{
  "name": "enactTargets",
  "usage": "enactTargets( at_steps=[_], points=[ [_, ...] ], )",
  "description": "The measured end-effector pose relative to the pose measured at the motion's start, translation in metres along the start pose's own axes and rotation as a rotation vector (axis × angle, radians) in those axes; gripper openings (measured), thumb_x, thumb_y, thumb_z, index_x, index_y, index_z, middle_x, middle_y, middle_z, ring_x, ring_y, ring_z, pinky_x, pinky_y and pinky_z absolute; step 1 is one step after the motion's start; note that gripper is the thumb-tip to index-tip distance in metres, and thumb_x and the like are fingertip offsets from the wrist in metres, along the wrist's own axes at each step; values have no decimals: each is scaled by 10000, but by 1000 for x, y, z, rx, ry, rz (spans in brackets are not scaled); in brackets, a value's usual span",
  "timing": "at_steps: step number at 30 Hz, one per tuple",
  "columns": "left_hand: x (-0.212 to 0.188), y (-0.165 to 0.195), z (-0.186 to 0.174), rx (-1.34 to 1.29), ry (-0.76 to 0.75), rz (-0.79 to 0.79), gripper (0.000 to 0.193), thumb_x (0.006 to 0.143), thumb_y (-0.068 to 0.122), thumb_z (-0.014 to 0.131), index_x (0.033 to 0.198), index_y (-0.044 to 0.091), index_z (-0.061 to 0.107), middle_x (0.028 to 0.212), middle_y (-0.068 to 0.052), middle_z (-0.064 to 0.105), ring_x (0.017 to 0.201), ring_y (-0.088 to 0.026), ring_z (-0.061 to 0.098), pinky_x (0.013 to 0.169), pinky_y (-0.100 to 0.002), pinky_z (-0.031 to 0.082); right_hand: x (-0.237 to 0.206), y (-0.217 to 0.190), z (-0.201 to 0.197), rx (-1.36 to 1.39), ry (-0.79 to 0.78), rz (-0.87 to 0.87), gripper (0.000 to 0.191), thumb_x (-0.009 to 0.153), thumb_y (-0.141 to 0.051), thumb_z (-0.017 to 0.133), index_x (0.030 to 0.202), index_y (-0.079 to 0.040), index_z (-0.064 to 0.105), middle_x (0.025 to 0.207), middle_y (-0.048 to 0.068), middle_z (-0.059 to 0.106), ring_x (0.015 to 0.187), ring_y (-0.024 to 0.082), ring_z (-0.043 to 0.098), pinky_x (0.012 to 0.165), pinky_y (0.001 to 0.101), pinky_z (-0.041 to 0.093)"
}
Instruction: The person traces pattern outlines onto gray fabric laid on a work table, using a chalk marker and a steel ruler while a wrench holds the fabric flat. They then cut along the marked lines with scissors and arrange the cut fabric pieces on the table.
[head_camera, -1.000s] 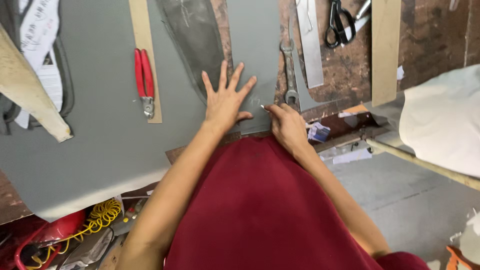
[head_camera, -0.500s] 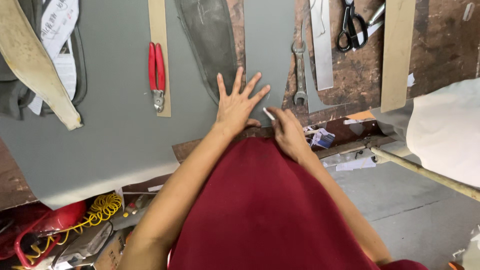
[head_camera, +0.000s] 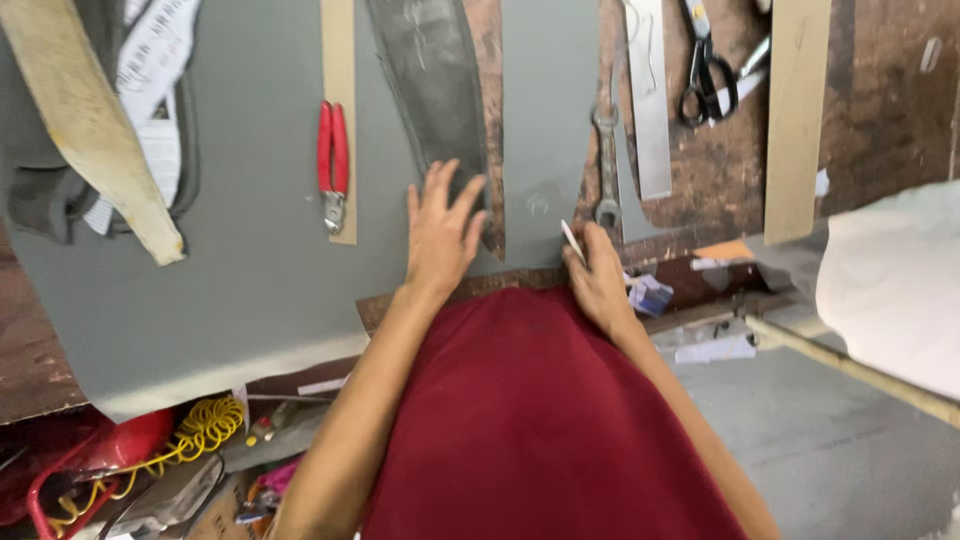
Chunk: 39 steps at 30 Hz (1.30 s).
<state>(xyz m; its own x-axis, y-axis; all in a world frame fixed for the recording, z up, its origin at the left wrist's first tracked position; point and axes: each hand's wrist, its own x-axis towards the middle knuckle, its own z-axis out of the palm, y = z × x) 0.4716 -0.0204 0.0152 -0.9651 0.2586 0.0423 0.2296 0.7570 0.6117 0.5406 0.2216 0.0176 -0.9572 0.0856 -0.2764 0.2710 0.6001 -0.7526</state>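
Worn brown workbench (head_camera: 880, 110) under a large grey sheet (head_camera: 250, 270)

On the sheet lie red-handled pliers (head_camera: 333, 160), a dark curved pattern piece (head_camera: 435, 90) and a tan strip (head_camera: 340, 60); a spanner (head_camera: 606, 170), black scissors (head_camera: 705, 75) and a cardboard strip (head_camera: 797, 120) rest on bare wood.

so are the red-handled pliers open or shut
Shut: the red-handled pliers lie on the grey sheet with both handles pressed together and the metal jaws closed.
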Motion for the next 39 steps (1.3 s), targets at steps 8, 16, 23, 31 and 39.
enactTargets(
  at_steps=[8,16,23,31,39],
  points=[
    [0,-33,-43,-67,265,-145,333,935,90,680,1266,128,670,1403,-124,564,1365,-345,517,1137,-448,446,24,-17,9,-1,-68,-6,269,1011,-238,602,1169,-21,619,975,187,652,895,331,629,832,406,501],
    [39,-153,-142,114,673,-330,391,896,40,670,1280,94,620,1307,-140,633,1267,-357,599,1136,-479,462,66,-28,22,-74,-111,-67,344,973,-254,628,1248,-48,648,1095,198,729,1002,328,709,873,405,530],
    [67,-282,-252,360,310,-1018,913,739,90,729,1566,152,348,1401,-291,422,1255,-486,416,952,-628,428,95,-27,25,-117,-109,-53,335,928,-216,656,1240,-97,684,1074,171,750,1005,305,738,873,386,544],
    [33,-342,-290,239,447,-884,522,1052,133,585,1564,214,522,1178,-220,712,1094,-465,683,936,-596,545,101,-55,30,-149,-133,138,310,948,-216,656,1236,-109,692,993,147,762,867,268,708,815,380,535],
    [69,-312,-253,632,218,-796,859,793,128,703,1563,87,324,1176,-328,632,1040,-475,654,756,-519,594,108,-78,54,-94,-205,33,283,925,-213,655,1176,-89,700,1000,125,764,920,205,711,839,342,515]
  ],
)
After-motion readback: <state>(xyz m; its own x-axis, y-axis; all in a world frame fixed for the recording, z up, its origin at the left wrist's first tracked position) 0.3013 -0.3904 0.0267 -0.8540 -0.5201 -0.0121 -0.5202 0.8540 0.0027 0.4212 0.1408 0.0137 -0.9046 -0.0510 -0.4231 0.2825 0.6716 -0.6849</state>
